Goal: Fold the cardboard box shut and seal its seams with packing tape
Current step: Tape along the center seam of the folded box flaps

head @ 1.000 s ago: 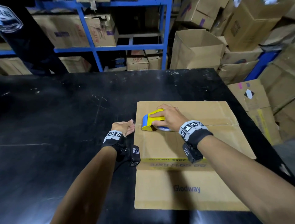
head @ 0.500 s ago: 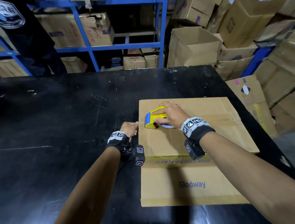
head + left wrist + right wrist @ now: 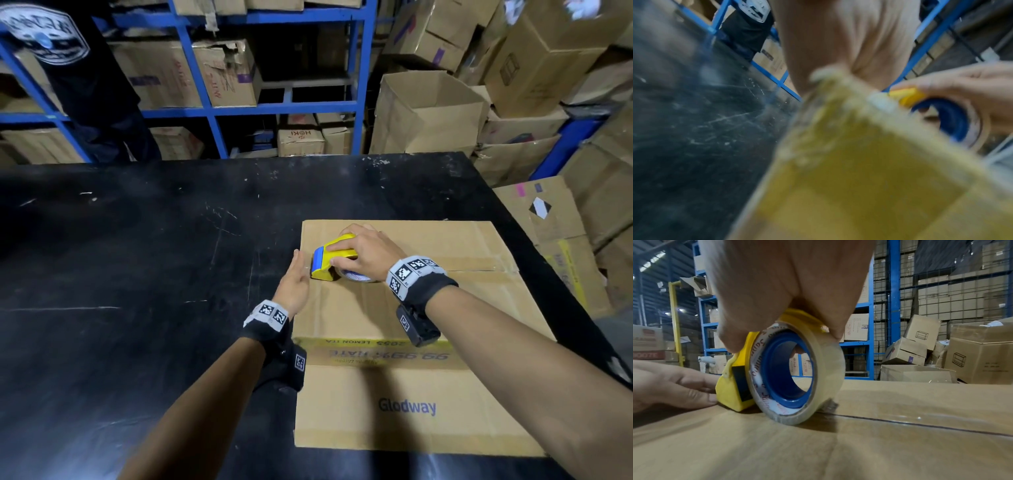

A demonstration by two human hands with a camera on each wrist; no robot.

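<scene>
Cardboard fills the near right part of the black table [image 3: 137,274]: the box [image 3: 394,308] lies with its top flaps folded shut, and their seam [image 3: 920,423] runs from left to right under a strip of clear tape. On that seam, close to the left edge, stands a yellow dispenser [image 3: 334,257] with a blue front and a roll of clear tape [image 3: 797,374] on a blue core. The right hand [image 3: 363,253] grips the dispenser from above, fingers curled over its yellow body and the roll, which touches the cardboard. The left hand [image 3: 294,284] lies at the left edge of the box, fingers straight and together, its fingertips [image 3: 709,395] just beside the dispenser's yellow nose; whether they touch it cannot be told. It holds nothing. The left wrist view is blurred and shows only a box corner close up and the right hand on the roll. Behind the table stand blue racks [image 3: 356,85] of cartons, an open carton [image 3: 428,113], and a person in dark clothes [image 3: 68,68] at the far left.
</scene>
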